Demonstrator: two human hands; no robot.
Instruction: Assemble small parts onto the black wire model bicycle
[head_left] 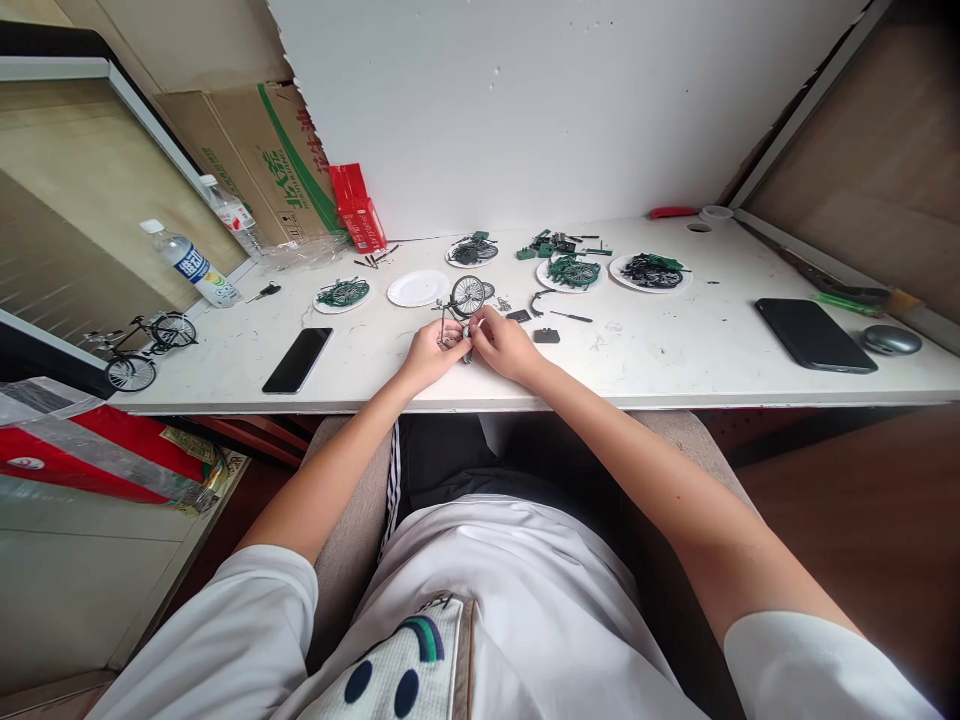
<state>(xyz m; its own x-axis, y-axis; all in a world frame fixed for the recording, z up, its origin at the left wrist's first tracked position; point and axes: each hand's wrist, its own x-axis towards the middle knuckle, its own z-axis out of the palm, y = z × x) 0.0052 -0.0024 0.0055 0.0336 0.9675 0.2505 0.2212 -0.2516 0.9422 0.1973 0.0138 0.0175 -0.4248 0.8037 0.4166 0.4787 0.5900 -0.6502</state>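
Close to the front edge of the white tabletop [637,355], between the two hands, sits a partly built miniature bicycle [466,299]. Its large spoked wheel [469,289] stands just beyond the fingertips, on the side away from the body, while a small dark part of it [468,352] shows below, between the hands. The long axis seems to run away from the body, toward the wall, though the fingers hide too much to be sure. The left hand [433,356] is curled in from the left, fingers cupped about the thin frame; the right hand [505,346] comes from the right with thumb and forefinger pinching at the near end, on which exact piece I cannot tell. Both hands touch the model, neither clearly nearer. Just right of the right hand lies a dark block [547,336]; a slim screwdriver-like tool [571,317] lies beyond it.
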